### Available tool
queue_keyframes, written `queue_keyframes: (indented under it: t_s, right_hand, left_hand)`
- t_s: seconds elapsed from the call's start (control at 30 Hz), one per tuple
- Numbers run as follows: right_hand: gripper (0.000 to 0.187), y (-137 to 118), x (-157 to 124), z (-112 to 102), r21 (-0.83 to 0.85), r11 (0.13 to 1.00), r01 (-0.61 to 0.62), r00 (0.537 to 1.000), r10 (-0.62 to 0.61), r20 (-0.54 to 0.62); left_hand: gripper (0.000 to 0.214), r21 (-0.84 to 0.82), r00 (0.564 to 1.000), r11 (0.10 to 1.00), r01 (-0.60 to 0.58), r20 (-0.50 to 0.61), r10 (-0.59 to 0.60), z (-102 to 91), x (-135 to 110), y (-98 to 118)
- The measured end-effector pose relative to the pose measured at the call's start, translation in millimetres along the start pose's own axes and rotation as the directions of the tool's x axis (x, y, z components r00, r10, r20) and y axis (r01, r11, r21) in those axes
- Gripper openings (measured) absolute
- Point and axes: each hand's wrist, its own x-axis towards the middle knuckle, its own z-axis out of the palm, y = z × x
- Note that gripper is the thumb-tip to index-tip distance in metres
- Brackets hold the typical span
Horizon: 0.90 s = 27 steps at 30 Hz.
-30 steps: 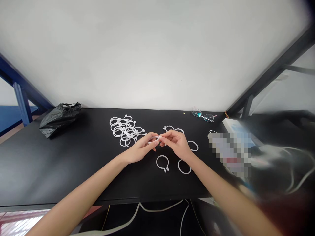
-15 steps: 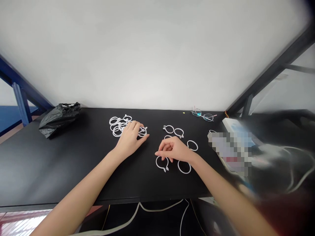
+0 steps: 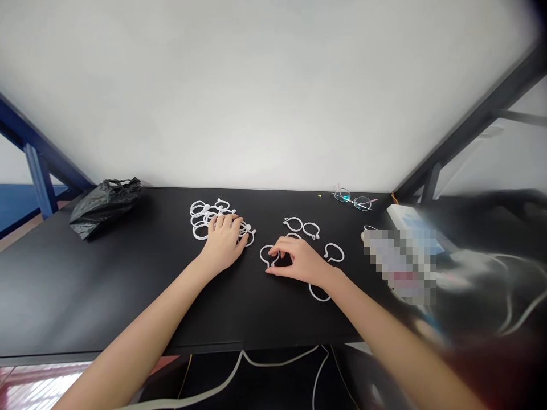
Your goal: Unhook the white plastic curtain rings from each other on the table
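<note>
Left hand (image 3: 223, 246) lies palm-down on the near edge of the pile of white plastic rings (image 3: 209, 219), fingers spread flat over the pile's right side. Grip looks loose, nothing visibly pinched; fingertips cover several rings, so I can't tell whether one is caught under them.

Right hand (image 3: 301, 262) rests on the black counter (image 3: 128, 285), fingers curled, thumb and forefinger touching a single white ring (image 3: 268, 255) that lies flat just left of the knuckles. Grip is narrowed onto the ring's small tab end, and the ring is on the surface, not lifted.

Loose rings around the right hand:
- two rings (image 3: 301, 227) side by side behind it
- one ring (image 3: 334, 252) just right of the hand
- one ring (image 3: 318, 293) half hidden under the wrist
- another sliver showing behind the fingers, mostly blocked

Rest of the counter:
- crumpled black plastic bag (image 3: 102, 205) far left, well apart from the pile
- eyeglasses (image 3: 352, 200) at the back edge by the white wall
- pixelated patch at right over a white box-like thing (image 3: 410, 222), contents not readable
- white cables (image 3: 504, 296) on the right, blurred
- grey cable (image 3: 239, 370) hanging below the counter's front edge

Space between the two hands is bare black surface.
</note>
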Motion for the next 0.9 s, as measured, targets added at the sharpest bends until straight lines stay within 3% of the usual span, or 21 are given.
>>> queue_keyframes:
  t_s: [0.13, 0.23, 0.3, 0.47, 0.57, 0.73, 0.9]
  right_hand:
    - [0.017, -1, 0, 3, 0.007, 1.0, -0.015, 0.999, 0.015, 0.033]
    - [0.031, -4, 0, 6, 0.155, 0.985, -0.074, 0.996, 0.08, -0.037]
    - [0.031, -6, 1, 8, 0.29, 0.95, -0.114, 0.982, 0.152, -0.111]
    - [0.027, -9, 7, 4, 0.668, 0.732, -0.138, 0.93, 0.327, -0.166]
    - [0.024, -10, 10, -1, 0.804, 0.578, -0.14, 0.906, 0.403, -0.131]
    - [0.021, -12, 10, -5, 0.898, 0.401, -0.18, 0.875, 0.482, -0.04]
    - [0.021, -13, 11, -6, 0.943, 0.272, -0.191, 0.843, 0.538, 0.015]
  left_hand:
    - [0.037, -0.12, 0.999, 0.992, -0.039, -0.017, 0.037, -7.9, 3, 4]
    - [0.034, -0.259, 0.994, 0.96, -0.108, -0.054, 0.097, -18.1, 4, 10]
    - [0.033, -0.365, 0.985, 0.915, -0.17, -0.077, 0.153, -24.4, 4, 15]
    - [0.042, -0.533, 0.957, 0.803, -0.267, -0.052, 0.284, -28.6, -1, 31]
    - [0.046, -0.546, 0.965, 0.801, -0.246, -0.058, 0.256, -23.9, -3, 37]
    - [0.026, -0.577, 0.978, 0.792, -0.198, -0.066, 0.196, -21.4, -3, 40]
    - [0.05, -0.57, 0.981, 0.8, -0.187, -0.057, 0.188, -19.1, -6, 42]
